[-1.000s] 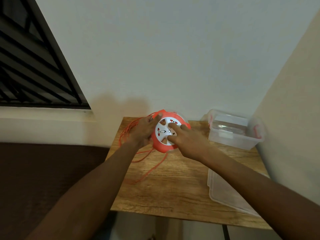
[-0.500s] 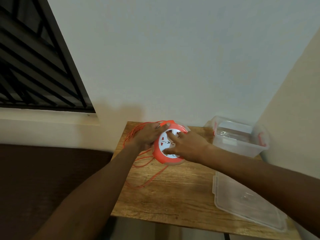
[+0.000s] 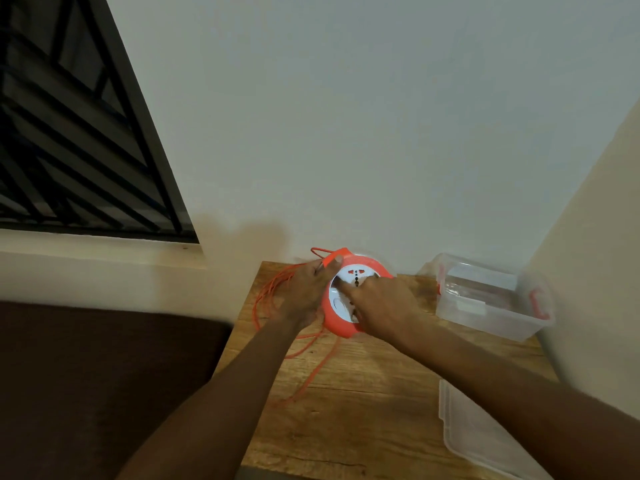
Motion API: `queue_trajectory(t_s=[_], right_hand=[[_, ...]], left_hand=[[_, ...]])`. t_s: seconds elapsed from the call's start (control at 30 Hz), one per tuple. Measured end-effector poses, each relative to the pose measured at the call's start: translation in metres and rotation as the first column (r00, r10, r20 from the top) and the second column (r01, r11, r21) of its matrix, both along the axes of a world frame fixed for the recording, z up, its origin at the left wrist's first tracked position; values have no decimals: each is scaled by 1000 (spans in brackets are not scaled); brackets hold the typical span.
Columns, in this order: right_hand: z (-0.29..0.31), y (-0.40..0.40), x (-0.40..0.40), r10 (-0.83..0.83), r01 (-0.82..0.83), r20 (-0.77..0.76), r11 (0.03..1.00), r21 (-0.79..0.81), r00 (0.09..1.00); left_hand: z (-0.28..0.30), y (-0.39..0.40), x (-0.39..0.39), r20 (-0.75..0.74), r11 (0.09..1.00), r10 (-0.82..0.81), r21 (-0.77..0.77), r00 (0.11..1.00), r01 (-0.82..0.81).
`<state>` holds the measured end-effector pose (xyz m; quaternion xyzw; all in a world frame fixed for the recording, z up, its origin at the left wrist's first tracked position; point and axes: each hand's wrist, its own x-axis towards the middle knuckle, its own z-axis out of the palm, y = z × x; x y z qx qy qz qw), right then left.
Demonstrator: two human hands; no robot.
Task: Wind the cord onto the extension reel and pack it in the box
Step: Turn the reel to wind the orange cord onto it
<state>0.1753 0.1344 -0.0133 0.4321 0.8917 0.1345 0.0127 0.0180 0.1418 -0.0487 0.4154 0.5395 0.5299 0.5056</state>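
At the far edge of the worktop (image 3: 363, 403), against the wall, the orange extension reel (image 3: 353, 296) is held tilted on its edge between both hands. The left hand (image 3: 304, 296) is closed around the reel's left rim near the orange handle tab. The right hand (image 3: 384, 306) lies over the white socket face with the forefinger pressed into it. Compared with a second ago, the socket face has turned: a socket then near the centre now sits at the top, and the right hand has travelled lower across the face. This is judged to be winding in progress. The cord (image 3: 311, 368) is only partly taken in; several loose loops lie on the worktop left of and below the reel. The clear box (image 3: 491, 306) stands open just right of the reel, and its lid (image 3: 485, 434) lies apart at the near right. Packing has not begun. No brand, label or legible writing can be made out on reel, box or lid.
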Motion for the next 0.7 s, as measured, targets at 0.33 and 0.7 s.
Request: queue_trajectory(t_s=[0.33,0.7], right_hand=[[-18,-13,12,-128,120,-259,992,-45,957],[12,-9,30,329,-337,162,941,27,930]], left_hand=[[-11,5,1,6,1000,23,12,1000,-23],[-2,24,-16,-96,981,-193,-20,976,192]])
